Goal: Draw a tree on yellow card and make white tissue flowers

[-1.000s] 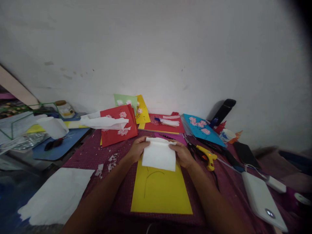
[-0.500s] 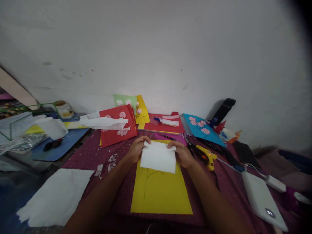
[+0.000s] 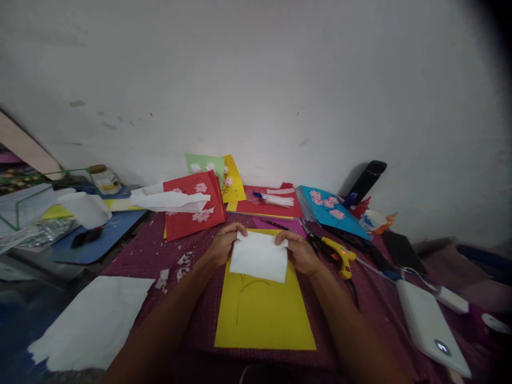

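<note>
A white piece of tissue paper (image 3: 259, 258) is stretched between my two hands. My left hand (image 3: 224, 244) pinches its upper left corner, and my right hand (image 3: 299, 250) pinches the upper right one. Below the tissue lies a yellow sheet of paper (image 3: 266, 320) with dark curved lines drawn on it. The tissue hides the upper part of that sheet; whether the two touch I cannot tell.
To the right are scissors (image 3: 312, 238), a yellow glue gun (image 3: 341, 256) and a white power bank (image 3: 430, 325). Red cards (image 3: 196, 213) and a blue card (image 3: 330, 210) with pink flowers stand behind. A large tissue sheet (image 3: 94, 320) lies left, near white scraps (image 3: 184, 266).
The lower edge of the tissue has shifted very slightly up and to the left. Both hands keep their hold, almost in the same place.
</note>
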`<state>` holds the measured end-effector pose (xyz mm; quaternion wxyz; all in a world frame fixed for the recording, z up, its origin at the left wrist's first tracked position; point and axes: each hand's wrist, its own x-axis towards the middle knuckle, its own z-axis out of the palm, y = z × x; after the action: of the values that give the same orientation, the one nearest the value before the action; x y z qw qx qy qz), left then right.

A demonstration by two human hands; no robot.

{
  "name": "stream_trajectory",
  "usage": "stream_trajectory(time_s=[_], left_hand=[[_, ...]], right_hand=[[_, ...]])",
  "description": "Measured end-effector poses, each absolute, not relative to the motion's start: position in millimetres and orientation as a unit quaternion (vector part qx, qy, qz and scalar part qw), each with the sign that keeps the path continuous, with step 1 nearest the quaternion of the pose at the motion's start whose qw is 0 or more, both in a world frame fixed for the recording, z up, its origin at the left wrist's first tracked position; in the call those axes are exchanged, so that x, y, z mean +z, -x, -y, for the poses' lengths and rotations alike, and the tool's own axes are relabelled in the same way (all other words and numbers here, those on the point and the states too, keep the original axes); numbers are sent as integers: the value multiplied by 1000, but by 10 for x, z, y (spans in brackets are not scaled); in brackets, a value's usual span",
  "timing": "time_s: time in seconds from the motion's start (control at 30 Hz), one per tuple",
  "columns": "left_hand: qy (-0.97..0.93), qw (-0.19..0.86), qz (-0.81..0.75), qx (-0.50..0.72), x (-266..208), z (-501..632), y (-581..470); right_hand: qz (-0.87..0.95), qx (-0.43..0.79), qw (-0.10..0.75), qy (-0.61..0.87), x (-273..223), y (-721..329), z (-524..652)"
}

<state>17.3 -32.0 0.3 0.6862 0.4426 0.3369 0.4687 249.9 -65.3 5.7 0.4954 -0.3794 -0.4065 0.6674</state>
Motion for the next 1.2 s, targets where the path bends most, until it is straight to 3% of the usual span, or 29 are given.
stream_trajectory(time_s=[0.77, 0.93, 1.2], left_hand=[[-509, 639, -319, 480, -47, 261, -205], [-553, 607, -309, 481, -74, 227, -218], [-519, 664, -357, 403, -137, 229, -184]], right_hand=[[442, 639, 503, 379, -69, -2515, 589], [485, 600, 482, 416, -114, -2531, 548], [579, 488, 447, 476, -225, -2567, 465]])
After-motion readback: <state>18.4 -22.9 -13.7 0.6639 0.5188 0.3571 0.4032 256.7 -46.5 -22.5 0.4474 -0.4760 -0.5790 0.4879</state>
